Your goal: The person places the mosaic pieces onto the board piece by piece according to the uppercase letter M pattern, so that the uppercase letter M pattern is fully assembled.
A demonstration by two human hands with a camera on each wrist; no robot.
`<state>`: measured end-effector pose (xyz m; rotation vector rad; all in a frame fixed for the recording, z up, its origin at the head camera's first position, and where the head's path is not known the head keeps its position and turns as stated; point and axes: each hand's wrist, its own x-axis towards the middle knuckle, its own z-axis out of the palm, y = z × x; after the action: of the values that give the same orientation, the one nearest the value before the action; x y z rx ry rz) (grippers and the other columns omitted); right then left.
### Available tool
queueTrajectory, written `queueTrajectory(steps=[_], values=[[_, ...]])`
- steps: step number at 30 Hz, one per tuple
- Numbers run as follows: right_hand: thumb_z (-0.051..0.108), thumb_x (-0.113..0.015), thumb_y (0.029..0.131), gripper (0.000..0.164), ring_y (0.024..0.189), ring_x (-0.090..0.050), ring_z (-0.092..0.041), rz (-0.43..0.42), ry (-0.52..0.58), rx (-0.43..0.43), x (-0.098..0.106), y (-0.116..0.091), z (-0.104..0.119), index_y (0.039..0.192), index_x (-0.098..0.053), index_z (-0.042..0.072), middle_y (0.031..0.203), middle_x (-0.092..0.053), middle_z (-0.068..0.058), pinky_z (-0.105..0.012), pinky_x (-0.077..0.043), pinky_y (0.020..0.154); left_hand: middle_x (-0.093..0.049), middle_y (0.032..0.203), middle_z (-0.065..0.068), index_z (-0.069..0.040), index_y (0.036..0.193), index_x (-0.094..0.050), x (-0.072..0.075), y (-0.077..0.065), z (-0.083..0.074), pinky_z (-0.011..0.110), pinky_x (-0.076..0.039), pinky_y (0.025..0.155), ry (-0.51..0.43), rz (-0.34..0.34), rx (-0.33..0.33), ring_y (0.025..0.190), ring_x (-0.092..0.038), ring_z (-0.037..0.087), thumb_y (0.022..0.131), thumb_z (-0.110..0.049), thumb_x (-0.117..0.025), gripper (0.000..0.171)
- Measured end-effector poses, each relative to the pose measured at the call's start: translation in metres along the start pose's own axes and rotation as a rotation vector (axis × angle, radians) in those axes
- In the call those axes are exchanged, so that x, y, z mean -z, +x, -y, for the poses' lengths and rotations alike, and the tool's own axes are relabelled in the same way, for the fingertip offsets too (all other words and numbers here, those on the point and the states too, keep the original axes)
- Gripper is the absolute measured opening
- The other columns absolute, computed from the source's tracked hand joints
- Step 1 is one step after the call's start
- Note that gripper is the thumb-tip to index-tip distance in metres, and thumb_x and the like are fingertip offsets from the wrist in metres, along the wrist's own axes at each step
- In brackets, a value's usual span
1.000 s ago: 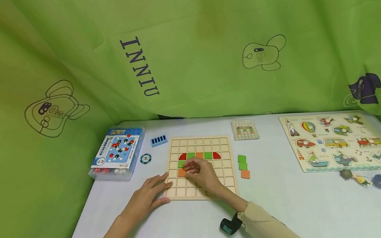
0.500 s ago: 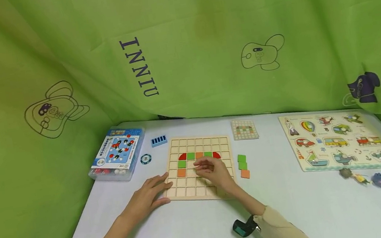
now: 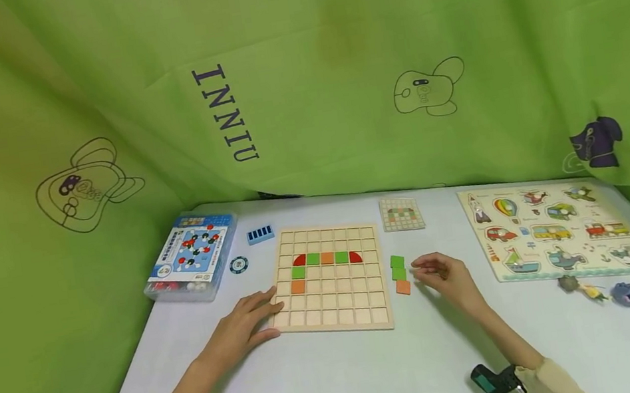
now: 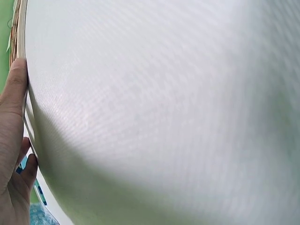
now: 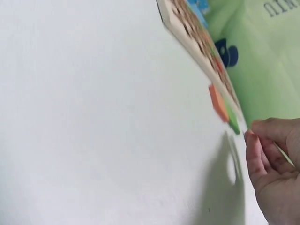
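A wooden grid board [image 3: 338,300] lies mid-table. In one of its rows sit a red quarter-round piece [image 3: 300,261], a green tile [image 3: 313,259], an orange tile [image 3: 328,258], another green tile and another red piece. Below the left end are a green tile [image 3: 299,272] and an orange tile [image 3: 298,287]. My left hand [image 3: 246,322] rests against the board's left edge, fingers extended. Just right of the loose green tiles [image 3: 398,274] and orange tile [image 3: 403,287], my right hand [image 3: 450,278] hovers with bent fingers; nothing shows between them.
A pattern card [image 3: 401,214] lies behind the loose tiles. Left of the board are a boxed molecule set [image 3: 193,254], a poker chip [image 3: 239,265] and a small blue block [image 3: 260,234]. A vehicle puzzle board [image 3: 561,229] and small figures [image 3: 628,295] occupy the right.
My right hand has moved right, from over the board's tiles to beside the loose ones. The left hand has stayed at the board's edge, and the tiles have kept their places.
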<state>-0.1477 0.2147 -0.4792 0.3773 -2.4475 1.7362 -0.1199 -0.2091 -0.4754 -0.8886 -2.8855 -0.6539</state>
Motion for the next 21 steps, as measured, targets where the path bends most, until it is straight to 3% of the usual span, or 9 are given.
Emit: queueTrajectory(steps=[5, 10, 17, 21], values=[[-0.009, -0.064, 0.087, 0.02, 0.093, -0.067, -0.024, 0.024, 0.027, -0.003, 0.0, 0.014, -0.007, 0.106, -0.06, -0.014, 0.102, -0.065, -0.03, -0.014, -0.052, 0.078, -0.041, 0.148, 0.004, -0.017, 0.129, -0.061, 0.0, -0.002, 0.0, 0.053, -0.048, 0.091, -0.011, -0.001, 0.005, 0.131, -0.041, 0.031, 0.088, -0.038, -0.067, 0.046], [-0.008, -0.062, 0.089, 0.02, 0.097, -0.064, -0.04, 0.038, -0.013, -0.053, -0.011, 0.03, -0.005, 0.107, -0.06, -0.014, 0.103, -0.065, -0.028, -0.013, -0.051, 0.077, -0.042, 0.148, 0.005, -0.016, 0.128, -0.062, 0.0, -0.001, -0.001, 0.053, -0.048, 0.092, -0.012, -0.012, 0.0, 0.131, -0.042, 0.032, 0.087, -0.035, -0.068, 0.046], [-0.011, -0.062, 0.087, 0.023, 0.098, -0.063, -0.042, 0.066, -0.028, -0.061, -0.013, 0.045, -0.002, 0.109, -0.058, -0.014, 0.106, -0.063, -0.03, -0.019, -0.053, 0.08, -0.042, 0.148, 0.004, -0.016, 0.129, -0.062, -0.002, -0.002, 0.001, 0.052, -0.049, 0.091, 0.001, -0.022, -0.002, 0.131, -0.042, 0.032, 0.088, -0.036, -0.068, 0.046], [-0.009, -0.068, 0.083, 0.027, 0.092, -0.065, -0.036, 0.097, -0.114, -0.061, -0.012, 0.053, -0.008, 0.109, -0.06, -0.01, 0.103, -0.066, -0.026, -0.02, -0.054, 0.075, -0.042, 0.148, 0.004, -0.016, 0.129, -0.062, -0.003, -0.002, 0.001, 0.053, -0.049, 0.09, 0.0, -0.021, -0.002, 0.131, -0.042, 0.032, 0.088, -0.036, -0.067, 0.046]])
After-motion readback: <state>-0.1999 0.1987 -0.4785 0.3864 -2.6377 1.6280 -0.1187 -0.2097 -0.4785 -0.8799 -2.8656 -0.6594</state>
